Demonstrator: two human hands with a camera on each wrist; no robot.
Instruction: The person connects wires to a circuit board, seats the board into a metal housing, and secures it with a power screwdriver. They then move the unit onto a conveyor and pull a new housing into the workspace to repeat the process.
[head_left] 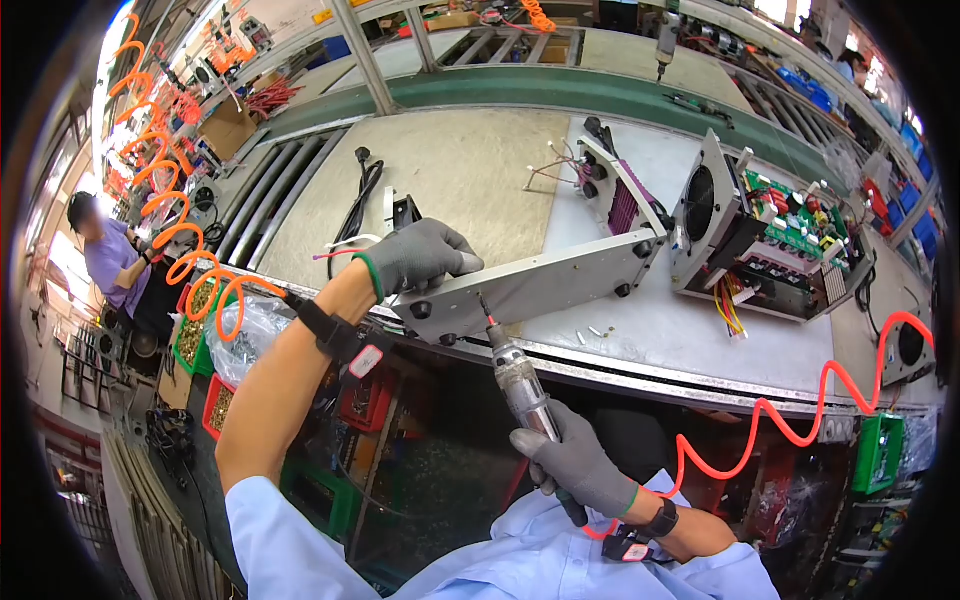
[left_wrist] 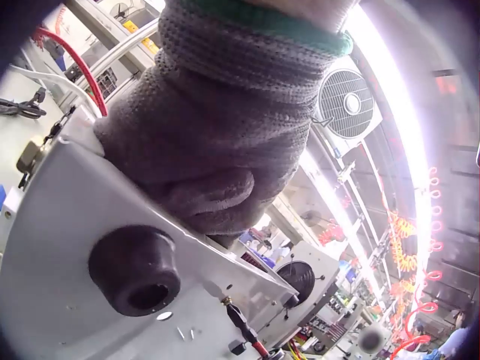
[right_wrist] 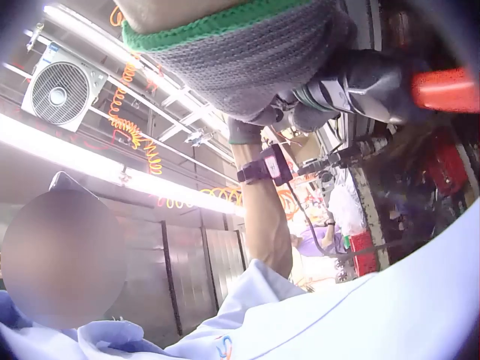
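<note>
A long grey metal panel (head_left: 540, 290) with black rubber feet stands tilted at the bench's front edge. My gloved left hand (head_left: 420, 260) grips its upper edge near the left end; in the left wrist view the glove (left_wrist: 217, 127) lies over that edge, above a rubber foot (left_wrist: 135, 270). My right hand (head_left: 580, 460) holds a silver pneumatic screwdriver (head_left: 522, 385), fingers curled round its body. The driver's bit points at the panel's face, and a screw shows at the tip in the left wrist view (left_wrist: 227, 300). The right wrist view shows the right glove (right_wrist: 247, 67) round the tool.
An open chassis with a fan and green circuit board (head_left: 790, 215) stands at the right. Behind the panel are a purple finned part (head_left: 632, 198) and a black cable (head_left: 362, 195). Loose small pins (head_left: 590, 335) lie near the front edge. An orange coiled hose (head_left: 765, 410) hangs right.
</note>
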